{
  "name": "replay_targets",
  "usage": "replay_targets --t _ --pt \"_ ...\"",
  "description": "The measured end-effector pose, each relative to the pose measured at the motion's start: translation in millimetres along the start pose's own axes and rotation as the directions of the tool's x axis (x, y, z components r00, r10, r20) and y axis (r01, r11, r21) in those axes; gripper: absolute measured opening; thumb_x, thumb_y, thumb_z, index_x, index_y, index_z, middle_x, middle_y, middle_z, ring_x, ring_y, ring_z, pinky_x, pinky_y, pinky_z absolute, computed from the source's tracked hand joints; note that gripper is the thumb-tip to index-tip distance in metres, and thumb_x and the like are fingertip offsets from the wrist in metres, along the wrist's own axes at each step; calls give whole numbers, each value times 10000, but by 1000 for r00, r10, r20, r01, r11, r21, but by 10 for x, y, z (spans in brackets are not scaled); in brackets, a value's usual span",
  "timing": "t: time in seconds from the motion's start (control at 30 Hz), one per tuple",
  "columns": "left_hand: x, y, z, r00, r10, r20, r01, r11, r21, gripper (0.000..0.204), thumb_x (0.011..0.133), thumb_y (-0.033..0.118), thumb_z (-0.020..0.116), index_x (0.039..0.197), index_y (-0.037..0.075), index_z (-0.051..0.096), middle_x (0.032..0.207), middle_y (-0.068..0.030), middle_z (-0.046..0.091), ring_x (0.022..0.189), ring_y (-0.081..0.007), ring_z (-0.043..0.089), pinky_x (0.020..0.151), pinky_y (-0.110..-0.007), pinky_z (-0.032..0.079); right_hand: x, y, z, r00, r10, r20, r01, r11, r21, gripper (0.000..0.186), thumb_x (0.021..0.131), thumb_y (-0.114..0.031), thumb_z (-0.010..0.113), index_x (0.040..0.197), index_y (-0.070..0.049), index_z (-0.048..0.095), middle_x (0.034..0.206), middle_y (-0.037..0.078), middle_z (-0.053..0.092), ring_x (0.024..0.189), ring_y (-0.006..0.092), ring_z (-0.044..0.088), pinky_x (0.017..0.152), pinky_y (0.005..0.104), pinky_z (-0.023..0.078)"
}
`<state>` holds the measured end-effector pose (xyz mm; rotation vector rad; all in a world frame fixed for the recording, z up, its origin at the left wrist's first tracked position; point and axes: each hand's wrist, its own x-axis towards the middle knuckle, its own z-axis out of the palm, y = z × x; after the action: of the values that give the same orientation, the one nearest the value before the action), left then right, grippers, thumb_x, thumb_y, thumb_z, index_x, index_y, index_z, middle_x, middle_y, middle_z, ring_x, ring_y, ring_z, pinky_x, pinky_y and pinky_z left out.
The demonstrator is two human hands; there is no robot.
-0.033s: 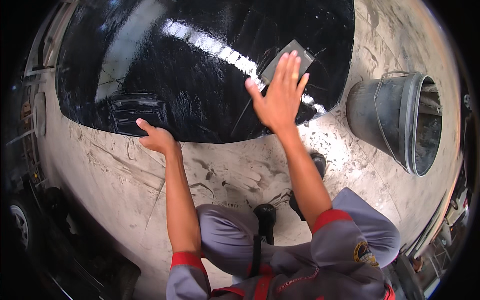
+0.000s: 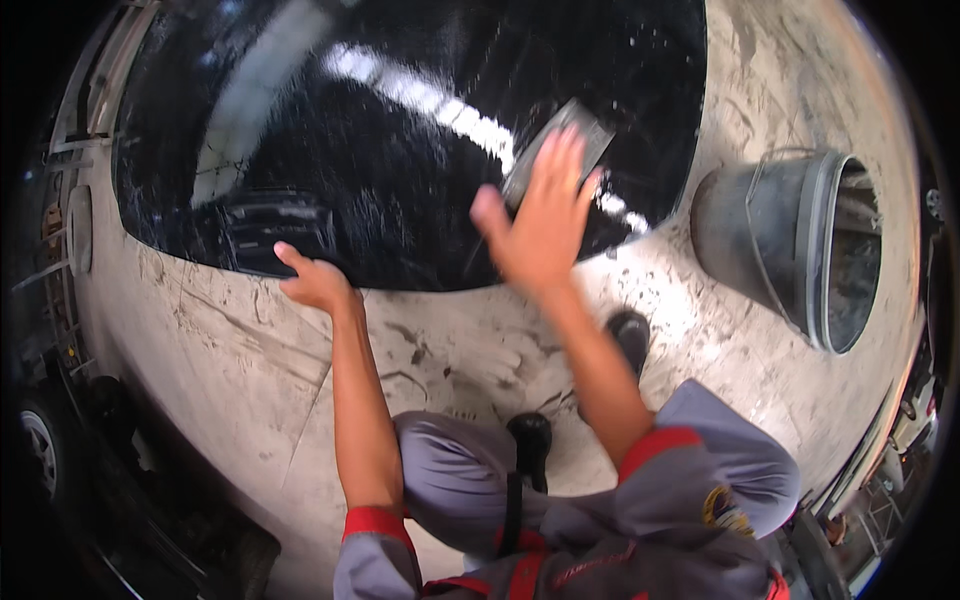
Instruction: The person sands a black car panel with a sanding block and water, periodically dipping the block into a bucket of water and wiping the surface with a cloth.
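Observation:
A large glossy black car panel (image 2: 420, 210), wet and streaked, lies in front of me with its curved near edge toward my knees. On its right part rests a grey rectangular sheet that looks like wet sandpaper (image 2: 590, 135). My right hand (image 2: 545, 225) presses flat over that sheet, fingers stretched forward and thumb spread out to the left; motion blurs it a little. At the near edge, my left hand (image 2: 318, 283) has its thumb up by the panel's rim. Its other fingers curl at the edge and are mostly hidden.
To the right a dirty dark bucket (image 2: 765, 240) with a wire handle lies tipped, mouth facing right. Smudged pale flooring (image 2: 240, 370) surrounds the panel. A wheel (image 2: 40, 450) and dark parts stand at lower left. My shoes (image 2: 530, 445) are below the panel.
My right hand and the grey sheet have slid slightly left and nearer to me over the panel. My left hand stays at the edge.

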<state>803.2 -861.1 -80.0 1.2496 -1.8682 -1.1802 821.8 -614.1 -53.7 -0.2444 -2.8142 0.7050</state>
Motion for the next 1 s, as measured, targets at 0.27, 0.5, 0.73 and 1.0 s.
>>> replay_targets --t 0.27,0.5,0.73,1.0 --pt "80 -49 60 998 56 17 -56 998 -24 783 966 555 562 1013 -224 498 1050 -316 595 920 -342 603 882 -420 498 -117 205 -36 1000 8 8 -7 986 -164 981 906 -670 494 1510 74 285 1609 246 234 1510 378 183 1171 648 71" --pt "75 -20 -110 999 -25 25 26 999 -31 750 979 544 544 1030 -202 492 1032 -288 589 905 -320 588 877 -406 499 -781 447 20 984 -112 139 130 984 -126 1044 875 -737 480 1519 59 276 1610 269 208 1516 387 170 1167 659 23" --pt "-54 -22 72 999 -28 -16 29 999 34 806 963 560 555 1042 -240 500 1074 -364 601 945 -390 619 902 -440 487 -946 211 74 995 67 68 -66 998 -6 1077 888 -719 469 1553 63 141 1627 281 120 1521 415 102 1166 654 -5" --pt "-20 -37 40 1000 16 8 -16 1000 -19 777 984 516 548 1002 -260 514 1048 -344 614 919 -369 629 881 -421 512 -976 443 91 984 178 -13 -178 984 5 1009 916 -685 448 1545 62 192 1645 238 101 1538 360 56 1139 693 -4"
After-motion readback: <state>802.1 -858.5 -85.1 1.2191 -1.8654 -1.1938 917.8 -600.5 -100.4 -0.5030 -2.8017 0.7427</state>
